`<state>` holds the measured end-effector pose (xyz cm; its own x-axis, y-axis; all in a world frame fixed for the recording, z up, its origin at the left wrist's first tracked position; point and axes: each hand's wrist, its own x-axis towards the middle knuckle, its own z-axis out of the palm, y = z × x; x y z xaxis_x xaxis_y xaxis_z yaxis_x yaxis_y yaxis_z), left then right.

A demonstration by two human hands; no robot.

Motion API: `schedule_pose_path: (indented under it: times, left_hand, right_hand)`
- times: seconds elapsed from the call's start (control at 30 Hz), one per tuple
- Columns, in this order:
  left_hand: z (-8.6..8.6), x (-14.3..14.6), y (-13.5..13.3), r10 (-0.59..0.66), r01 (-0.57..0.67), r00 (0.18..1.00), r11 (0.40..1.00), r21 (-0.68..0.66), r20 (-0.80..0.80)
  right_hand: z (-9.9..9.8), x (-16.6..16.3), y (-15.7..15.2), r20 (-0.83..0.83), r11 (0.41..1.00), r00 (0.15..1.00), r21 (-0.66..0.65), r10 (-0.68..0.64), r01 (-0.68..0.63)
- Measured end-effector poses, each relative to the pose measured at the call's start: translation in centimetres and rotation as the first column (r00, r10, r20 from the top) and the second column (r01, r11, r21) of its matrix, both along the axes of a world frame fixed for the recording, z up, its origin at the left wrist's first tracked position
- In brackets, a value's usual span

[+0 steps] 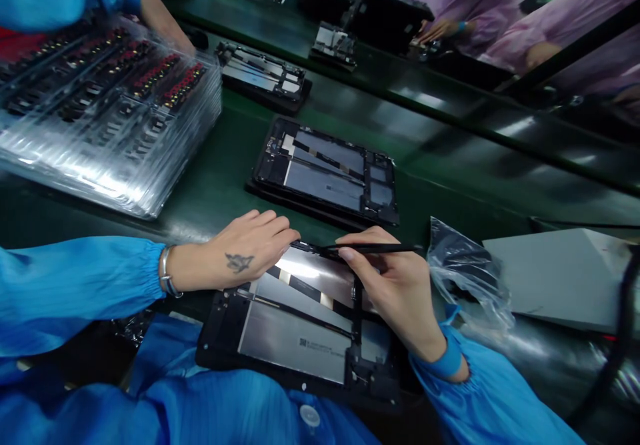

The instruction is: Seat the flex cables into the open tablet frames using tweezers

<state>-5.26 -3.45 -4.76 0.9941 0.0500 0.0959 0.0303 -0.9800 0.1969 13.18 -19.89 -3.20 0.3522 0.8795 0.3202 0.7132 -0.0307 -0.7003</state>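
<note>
Green belt (440, 185) carries open tablets (327, 171), tray stack (105, 111).

My left hand (245, 251) covers the far left corner of the tablet (300, 328), and I cannot see what its fingertips touch. The near edge is hidden by my sleeve (225, 398). The parts in the trays (107, 108) are too small to tell
</note>
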Motion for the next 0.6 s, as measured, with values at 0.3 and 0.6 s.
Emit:
schedule_pose_path:
  times: [0.3, 0.6]
  left_hand:
    - [-0.11, -0.07, 0.04, -0.003, 0.003, 1.0, 1.0, 0.009, 0.004]
    - [-0.77, 0.08, 0.1, 0.009, -0.009, 1.0, 1.0, 0.025, 0.021]
  right_hand:
    - [0.11, 0.01, 0.07, -0.008, 1.0, 1.0, 0.017, -0.014, 0.014]
    - [0.11, -0.13, 0.13, -0.021, 0.999, 0.999, 0.033, -0.032, 0.033]
